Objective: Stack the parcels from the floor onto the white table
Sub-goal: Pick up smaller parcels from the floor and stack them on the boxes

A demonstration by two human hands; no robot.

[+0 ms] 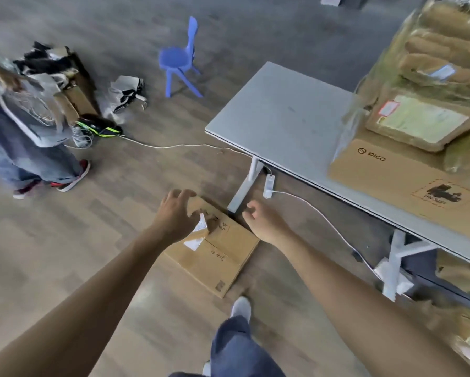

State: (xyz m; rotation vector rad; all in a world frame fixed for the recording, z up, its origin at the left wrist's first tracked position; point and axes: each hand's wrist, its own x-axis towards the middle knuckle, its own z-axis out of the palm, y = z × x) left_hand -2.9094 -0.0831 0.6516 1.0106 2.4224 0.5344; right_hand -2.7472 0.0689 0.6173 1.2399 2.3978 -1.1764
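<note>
A flat brown cardboard parcel (223,257) lies on the wooden floor beside the leg of the white table (280,118). My left hand (178,214) hovers over the parcel's far left corner with its fingers spread, holding nothing. My right hand (263,223) hangs above the parcel's right edge, fingers loosely curled and empty. On the table's right part rests a large brown Pico box (397,180), and padded brown parcels (430,85) are piled on top of it.
Another person (24,123) stands at the left next to an open carton of dark items (65,85). A small blue chair (180,58) is behind the table. A white cable (315,210) with a power strip runs across the floor under the table. More parcels lie bottom right.
</note>
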